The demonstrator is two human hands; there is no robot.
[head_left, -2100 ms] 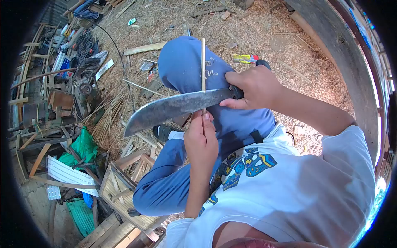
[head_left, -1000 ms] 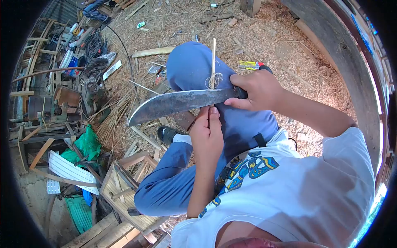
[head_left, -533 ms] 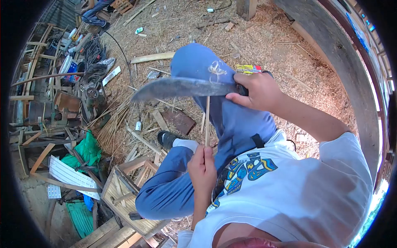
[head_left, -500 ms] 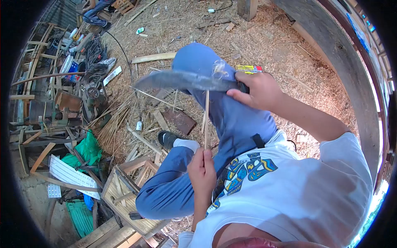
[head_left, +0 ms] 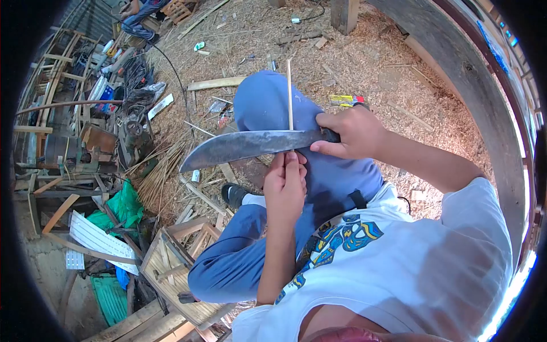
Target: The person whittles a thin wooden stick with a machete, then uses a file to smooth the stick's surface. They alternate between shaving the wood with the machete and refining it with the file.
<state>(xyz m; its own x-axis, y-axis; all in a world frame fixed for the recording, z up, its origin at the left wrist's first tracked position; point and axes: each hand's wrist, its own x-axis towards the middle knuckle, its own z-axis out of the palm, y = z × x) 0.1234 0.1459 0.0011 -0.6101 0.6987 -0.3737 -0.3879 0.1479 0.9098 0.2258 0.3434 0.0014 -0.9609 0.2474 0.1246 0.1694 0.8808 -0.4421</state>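
A machete lies crosswise over my raised knee, its broad blade pointing left. My right hand is wrapped round its dark handle, the thumb along the near side. Below the blade, my left hand pinches the near end of a thin wooden stick. The stick passes behind the blade and stands out beyond it, over the knee. The fingertips of my left hand are right at the blade's lower edge.
Wood shavings cover the ground. A bundle of thin sticks lies at left, near a wooden box frame and a green plastic bag. A yellow and red packet lies beyond my right hand. Another person sits at top left.
My left hand has moved up to the blade with the stick, which now reaches well past it. The machete has come slightly nearer and tilted, and the curled shaving on it is gone.
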